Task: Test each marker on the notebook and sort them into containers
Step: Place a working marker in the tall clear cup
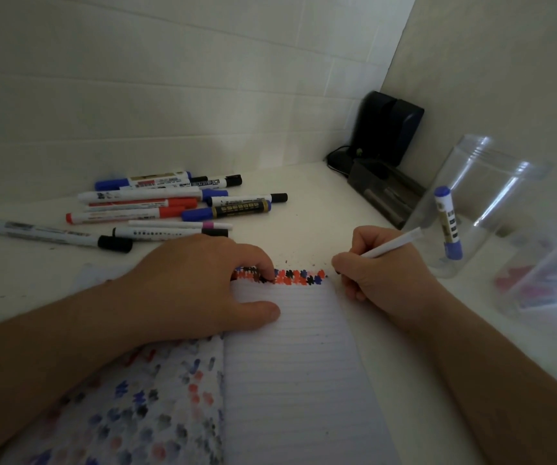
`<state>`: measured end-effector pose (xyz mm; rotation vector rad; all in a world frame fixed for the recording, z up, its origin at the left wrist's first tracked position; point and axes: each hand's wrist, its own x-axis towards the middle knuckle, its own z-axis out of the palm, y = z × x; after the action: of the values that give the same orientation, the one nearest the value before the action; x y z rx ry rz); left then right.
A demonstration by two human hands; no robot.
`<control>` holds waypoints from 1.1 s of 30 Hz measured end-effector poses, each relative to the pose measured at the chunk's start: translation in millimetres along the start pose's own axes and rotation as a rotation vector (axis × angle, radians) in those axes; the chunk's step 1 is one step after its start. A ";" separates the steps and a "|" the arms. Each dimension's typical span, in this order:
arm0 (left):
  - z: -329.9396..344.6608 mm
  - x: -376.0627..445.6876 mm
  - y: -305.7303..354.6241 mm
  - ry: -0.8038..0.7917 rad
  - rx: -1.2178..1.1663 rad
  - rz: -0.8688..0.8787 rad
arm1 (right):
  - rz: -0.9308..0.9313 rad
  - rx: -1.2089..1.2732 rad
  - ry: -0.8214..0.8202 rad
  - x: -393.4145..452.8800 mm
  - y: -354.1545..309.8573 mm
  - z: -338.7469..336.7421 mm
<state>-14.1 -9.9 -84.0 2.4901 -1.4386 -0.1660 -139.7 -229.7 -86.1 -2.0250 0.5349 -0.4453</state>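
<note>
notebook (304, 380): open on the desk at 6 o'clock, lined right page bare below a row of red, black and blue test marks along its top edge; left page shows blurred colour blots.
left hand (203, 286): at 9 o'clock of the right page, laid flat across the notebook's spine, fingers relaxed and slightly bent, fingertips over the row of marks, thumb lying on the lined page; it holds nothing.
right hand (381, 283): at 3 o'clock of the page top, fingers curled round a white marker (394, 246) in a writing grip; the tip sits at the right end of the row of marks, the barrel points away toward 2 o'clock.
clear cup (471, 209): on the desk just beyond the right hand at 2 o'clock, holding one blue-capped marker (448, 226) standing nearly upright.
second clear container (545, 280): at 3 o'clock of the cup, blurred, with reddish shapes inside that i cannot make out.
marker pile (169, 206): loose on the desk (304, 196) at 11 o'clock beyond the left hand, lying roughly side by side, with blue, red, black and one pink caps; one black-capped marker lies apart at 9 o'clock of the pile.
dark box (387, 129): at 1 o'clock, in the far corner against the wall.
</note>
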 end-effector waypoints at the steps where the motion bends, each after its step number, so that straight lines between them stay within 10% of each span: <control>1: 0.1 -0.1 -0.2 0.001 -0.001 0.000 | -0.003 -0.019 -0.004 0.0 -0.3 0.2; 10: 8.9 -2.2 -2.1 0.169 -0.130 0.000 | -0.053 0.198 -0.056 0.6 -3.0 -6.8; 17: 3.6 0.2 -3.3 0.285 -0.370 0.049 | -0.076 0.827 -0.478 -5.3 -10.2 -10.2; 33: 4.0 -0.2 -4.7 0.325 -0.354 0.115 | 0.024 0.621 -0.391 -8.9 -14.9 6.8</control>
<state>-11.2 -8.1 -89.1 2.0355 -1.2850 0.0080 -140.8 -213.4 -77.1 -1.4485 0.1476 -0.1590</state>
